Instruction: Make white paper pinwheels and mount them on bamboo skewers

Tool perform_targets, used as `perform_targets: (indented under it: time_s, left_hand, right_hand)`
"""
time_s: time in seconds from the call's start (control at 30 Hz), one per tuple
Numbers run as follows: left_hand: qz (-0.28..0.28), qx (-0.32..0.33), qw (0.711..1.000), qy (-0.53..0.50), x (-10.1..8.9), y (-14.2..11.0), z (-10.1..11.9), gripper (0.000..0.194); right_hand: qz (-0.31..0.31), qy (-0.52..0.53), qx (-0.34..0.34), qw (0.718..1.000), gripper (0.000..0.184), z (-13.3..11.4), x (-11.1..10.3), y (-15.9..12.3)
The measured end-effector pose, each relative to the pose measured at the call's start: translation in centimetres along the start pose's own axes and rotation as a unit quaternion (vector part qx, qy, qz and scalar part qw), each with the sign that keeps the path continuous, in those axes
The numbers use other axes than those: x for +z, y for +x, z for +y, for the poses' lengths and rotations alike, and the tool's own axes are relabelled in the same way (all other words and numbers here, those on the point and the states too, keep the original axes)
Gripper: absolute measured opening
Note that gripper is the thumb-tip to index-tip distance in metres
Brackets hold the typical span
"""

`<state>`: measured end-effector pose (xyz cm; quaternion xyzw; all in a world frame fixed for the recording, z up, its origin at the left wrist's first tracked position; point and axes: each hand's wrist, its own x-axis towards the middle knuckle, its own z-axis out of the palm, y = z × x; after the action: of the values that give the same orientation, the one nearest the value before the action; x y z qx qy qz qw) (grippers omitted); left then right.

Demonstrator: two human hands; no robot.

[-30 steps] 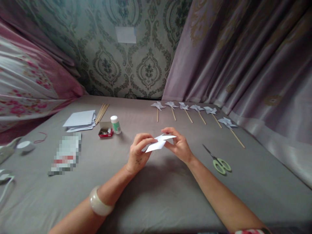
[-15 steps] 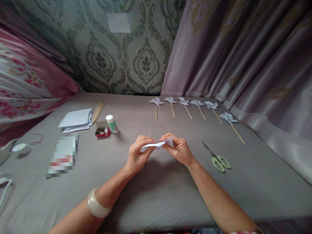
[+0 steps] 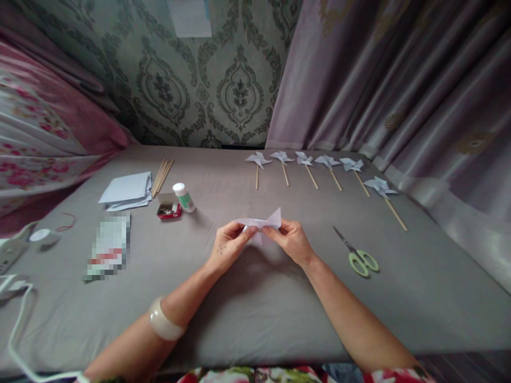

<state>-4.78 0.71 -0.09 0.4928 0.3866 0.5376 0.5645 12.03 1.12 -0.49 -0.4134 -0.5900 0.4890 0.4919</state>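
Observation:
Both hands hold one white paper pinwheel (image 3: 261,222) over the middle of the table, its folded blades pointing up and down. My left hand (image 3: 229,246) pinches it from the left, thumb near the centre. From the right, my right hand (image 3: 293,242) grips it with the thumb also close to the centre; the fingers behind the paper are partly hidden. A small pin-like thing seems to sit between the thumbs, too small to make out. To the right of my right hand lie scissors (image 3: 357,255) with green handles, blades partly apart.
Several finished pinwheels on sticks (image 3: 305,159) lie in a row at the back right. At the left are folded white paper (image 3: 126,189), wooden sticks (image 3: 162,177), a red box of pins (image 3: 169,211), a white-capped bottle (image 3: 184,198), a blurred packet (image 3: 107,247) and a white cable (image 3: 18,324).
The paper pinwheel has turned from nearly edge-on so its blades now show. Both thumbs have come together near its centre. The camera view has tilted slightly down.

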Motion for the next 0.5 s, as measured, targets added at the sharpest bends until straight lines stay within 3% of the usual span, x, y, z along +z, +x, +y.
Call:
perform_targets:
  time_s: [0.5]
  left_hand:
    - [0.010, -0.028, 1.000, -0.009, 0.06, 0.14, -0.08, 0.032]
  right_hand:
    - [0.008, 0.018, 0.018, 1.000, 0.029, -0.11, 0.26, -0.14]
